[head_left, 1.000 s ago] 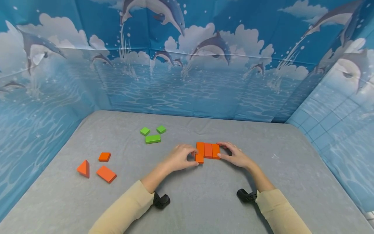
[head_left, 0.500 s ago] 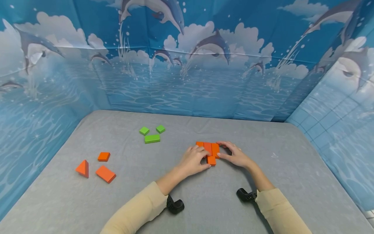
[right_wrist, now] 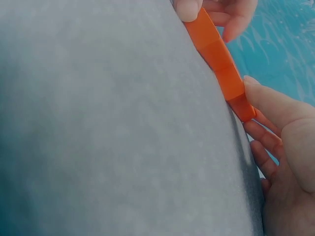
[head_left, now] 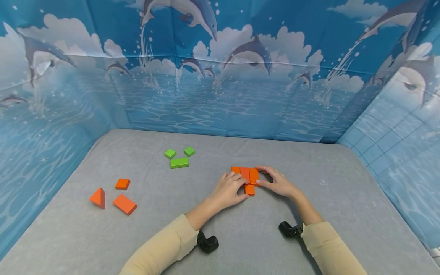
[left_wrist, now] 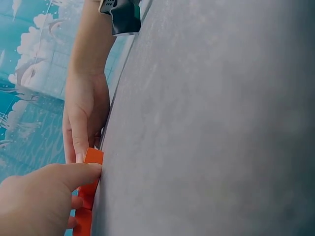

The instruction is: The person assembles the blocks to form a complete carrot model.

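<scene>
Three orange rectangular blocks lie side by side in a row on the grey cloth. My left hand [head_left: 227, 191] pinches a small orange block [head_left: 249, 190] against the row's near side, below the middle and right blocks. Its fingers cover part of the left block [head_left: 235, 169] and the middle block [head_left: 244, 173]. My right hand [head_left: 278, 184] holds the right-hand block [head_left: 253, 175] between thumb and fingers, at its near and far ends. In the left wrist view the left thumb [left_wrist: 81, 174] presses an orange block's face.
Left on the cloth lie an orange triangular block [head_left: 97, 198], a small orange block [head_left: 122, 184] and an orange rectangular block [head_left: 125, 204]. Farther back are two small green blocks [head_left: 170, 154] and a green rectangular one [head_left: 180, 163]. A dolphin-print curtain [head_left: 206, 103] surrounds the table.
My left hand has slid the small orange block right along the row's near side, from the left block to below the middle and right ones. The right hand has stayed put.
</scene>
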Tool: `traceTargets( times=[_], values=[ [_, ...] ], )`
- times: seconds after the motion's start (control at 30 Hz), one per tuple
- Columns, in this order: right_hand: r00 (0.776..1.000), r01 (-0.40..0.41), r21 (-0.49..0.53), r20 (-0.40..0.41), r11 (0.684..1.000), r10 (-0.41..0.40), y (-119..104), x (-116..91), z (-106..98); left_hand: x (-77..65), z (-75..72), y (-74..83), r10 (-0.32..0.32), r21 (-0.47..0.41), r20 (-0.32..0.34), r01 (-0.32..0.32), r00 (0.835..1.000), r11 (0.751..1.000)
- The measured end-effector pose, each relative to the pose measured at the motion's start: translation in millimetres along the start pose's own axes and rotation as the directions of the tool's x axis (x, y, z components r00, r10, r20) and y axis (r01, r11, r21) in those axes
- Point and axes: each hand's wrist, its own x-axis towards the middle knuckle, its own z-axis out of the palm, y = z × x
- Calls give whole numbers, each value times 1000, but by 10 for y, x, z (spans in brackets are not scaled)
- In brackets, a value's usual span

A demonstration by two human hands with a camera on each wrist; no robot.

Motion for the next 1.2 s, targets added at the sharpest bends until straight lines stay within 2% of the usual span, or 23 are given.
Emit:
traceTargets(
  times=[0.17, 0.73, 0.97, 1.07, 1.2],
  values=[
    [1000, 0, -8, 10, 1000, 0, -108, -37, -29, -6, 28, -9, 10, -11, -22, -10, 1000, 1000],
    [1000, 11, -3, -5, 1000, -11, -95, -41, -19, -13, 68, 7, 12, 9, -67, -11, 998, 1000],
    [999, 33, -30, -11, 999, -33, 247, 60, 34, -20, 83, 9, 8, 6, -91, -7, 996, 1000],
    [1000, 28, -27, -14, 999, -28, 315, 82, 47, -20, 98, 6, 8, 6, -107, -8, 994, 1000],
    [1000, 27, -28, -14, 999, -28, 293, 76, 49, -19, 109, 9, 5, 11, -115, -3, 993, 1000]
  ],
)
